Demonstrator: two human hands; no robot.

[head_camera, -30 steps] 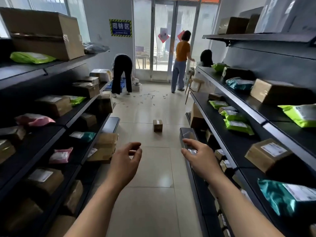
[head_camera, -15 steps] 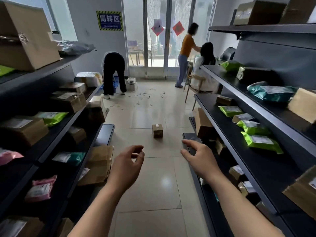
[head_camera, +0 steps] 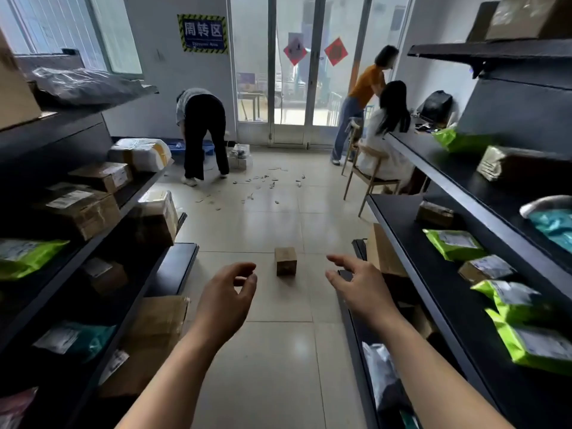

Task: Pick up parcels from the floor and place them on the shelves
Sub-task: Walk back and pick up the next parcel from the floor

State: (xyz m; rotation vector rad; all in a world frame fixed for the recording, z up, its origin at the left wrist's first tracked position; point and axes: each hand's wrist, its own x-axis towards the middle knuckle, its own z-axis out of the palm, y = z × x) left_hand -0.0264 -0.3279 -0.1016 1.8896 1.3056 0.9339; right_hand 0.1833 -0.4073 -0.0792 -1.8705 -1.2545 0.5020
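Parcel (head_camera: 285,261) ahead, between the hands (head_camera: 225,300) (head_camera: 362,291)

Blue sign (head_camera: 202,33) w/ "周转区" on back wall (head_camera: 154,88); parcel labels (head_camera: 68,198) too blurred.

Bare floor (head_camera: 278,360) runs open toward 12 o'clock, hemmed by the left shelves (head_camera: 102,239) at 9 o'clock and the right shelves (head_camera: 411,249) at 3 o'clock. The box (head_camera: 285,261) stands alone at 12 o'clock, with clear tile on every side. The left hand (head_camera: 224,301) and right hand (head_camera: 362,289) hover short of it, loosely spread, touching nothing. A carton (head_camera: 382,252) at 1 o'clock narrows the lane. Farther off, scraps (head_camera: 257,187) litter 12 o'clock, a person (head_camera: 202,131) bends at 11 o'clock, and a chair (head_camera: 376,182) stands at 1 o'clock.
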